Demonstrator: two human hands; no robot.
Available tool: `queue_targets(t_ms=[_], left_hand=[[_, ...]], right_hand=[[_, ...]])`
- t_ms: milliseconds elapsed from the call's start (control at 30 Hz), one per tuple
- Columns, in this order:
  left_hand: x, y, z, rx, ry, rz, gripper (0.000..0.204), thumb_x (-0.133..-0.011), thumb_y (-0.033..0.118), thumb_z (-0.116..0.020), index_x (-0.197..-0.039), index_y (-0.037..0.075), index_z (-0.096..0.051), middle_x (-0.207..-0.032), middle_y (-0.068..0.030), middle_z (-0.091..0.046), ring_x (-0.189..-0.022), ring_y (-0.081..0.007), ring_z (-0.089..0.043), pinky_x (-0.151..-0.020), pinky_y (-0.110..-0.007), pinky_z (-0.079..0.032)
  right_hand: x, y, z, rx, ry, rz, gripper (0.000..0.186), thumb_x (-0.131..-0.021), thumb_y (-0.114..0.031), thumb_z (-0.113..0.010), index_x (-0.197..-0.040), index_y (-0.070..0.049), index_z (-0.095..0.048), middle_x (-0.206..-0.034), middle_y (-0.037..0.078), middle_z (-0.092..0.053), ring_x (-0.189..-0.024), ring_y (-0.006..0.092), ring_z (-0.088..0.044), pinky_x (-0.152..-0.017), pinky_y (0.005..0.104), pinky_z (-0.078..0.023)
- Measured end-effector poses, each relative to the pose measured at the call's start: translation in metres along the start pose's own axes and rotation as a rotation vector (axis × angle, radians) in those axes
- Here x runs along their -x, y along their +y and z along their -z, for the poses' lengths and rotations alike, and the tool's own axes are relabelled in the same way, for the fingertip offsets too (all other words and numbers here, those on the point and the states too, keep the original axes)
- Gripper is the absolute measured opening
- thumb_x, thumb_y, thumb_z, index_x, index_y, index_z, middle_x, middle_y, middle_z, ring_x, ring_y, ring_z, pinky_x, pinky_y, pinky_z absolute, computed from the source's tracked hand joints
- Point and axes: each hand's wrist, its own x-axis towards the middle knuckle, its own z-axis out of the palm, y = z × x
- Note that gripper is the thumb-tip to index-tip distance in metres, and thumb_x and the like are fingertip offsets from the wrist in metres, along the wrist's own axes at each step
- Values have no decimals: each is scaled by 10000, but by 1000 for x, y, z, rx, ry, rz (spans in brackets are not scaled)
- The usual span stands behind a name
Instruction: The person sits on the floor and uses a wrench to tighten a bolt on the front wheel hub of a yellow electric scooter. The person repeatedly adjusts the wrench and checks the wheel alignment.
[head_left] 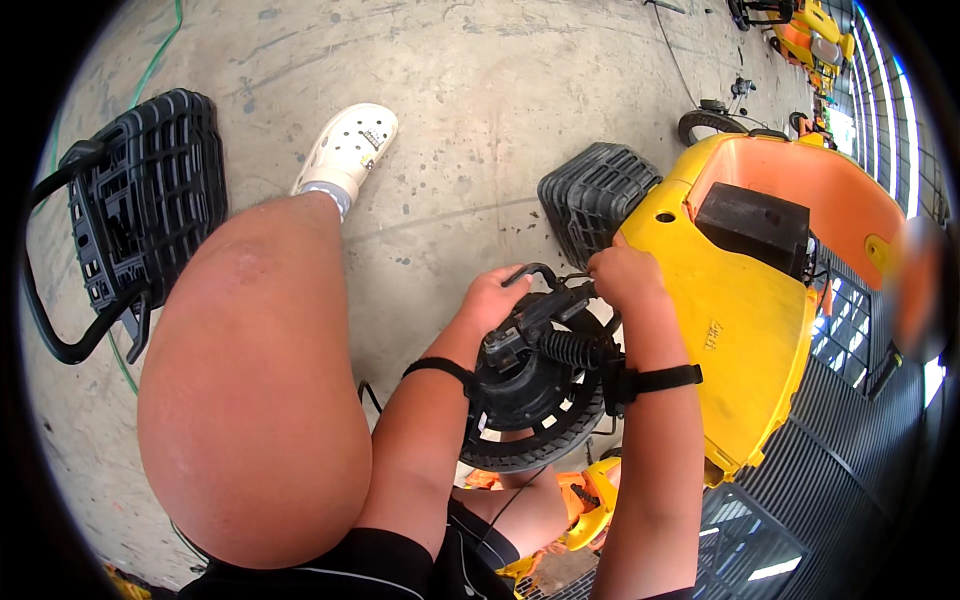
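Between my knees stands a black scooter wheel point(535, 450) with a hub, attached to a dark bracket point(545, 315) and a coil-spring shock absorber point(570, 348). My left hand point(490, 300) is closed around the near end of a curved black tube point(540, 268) at the top of this assembly. Just to its right, my right hand point(628, 278) is curled into a fist beside a thin dark rod point(577, 277) and the yellow body panel point(735, 340). What sits inside its fingers is hidden.
A black plastic crate with a tubular frame point(150, 190) lies on the floor at left. Another black basket point(595, 195) rests by the yellow scooter body, whose orange compartment point(780, 165) holds a black box point(752, 228). More yellow scooters point(815, 45) stand at the far right.
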Motion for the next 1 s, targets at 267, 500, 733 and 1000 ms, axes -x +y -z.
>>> queue_targets(t_ms=[267, 500, 733, 1000], left_hand=[[-8, -10, -1, 5, -27, -24, 428, -957, 296, -686, -1297, 37, -660, -999, -50, -713, -822, -103, -633, -747, -284, -527], [-5, -10, -1, 24, 1, -19, 393, -946, 301, -680, -1259, 62, -683, -1016, -81, -729, -876, -147, -659, -817, -303, -521], [0, -8, 7, -86, 44, -39, 425, -949, 318, -690, -1277, 48, -672, -1042, -58, -719, -916, -138, -633, -843, -298, -512], [-17, -18, -6, 7, -5, -45, 451, -922, 307, -719, -1270, 25, -667, -1139, -154, -726, -1024, -194, -679, -905, -329, -524]], right_hand=[[-7, -1, 1, 177, 72, 156, 245, -921, -200, -554, -1015, -237, -776, -1097, 10, -734, -1167, 250, -613, -966, 385, -470], [3, -8, -5, 252, 88, 138, 240, -895, -202, -531, -957, -198, -763, -1048, 40, -735, -1172, 254, -611, -914, 415, -479], [46, -81, -26, 209, 148, -75, 278, -930, -220, -514, -1000, -94, -751, -922, 73, -736, -838, 194, -705, -700, 345, -504], [32, -183, -75, 416, 265, -581, 367, -918, -163, -516, -1095, 134, -641, -730, 57, -648, -546, 113, -634, -416, 273, -468]])
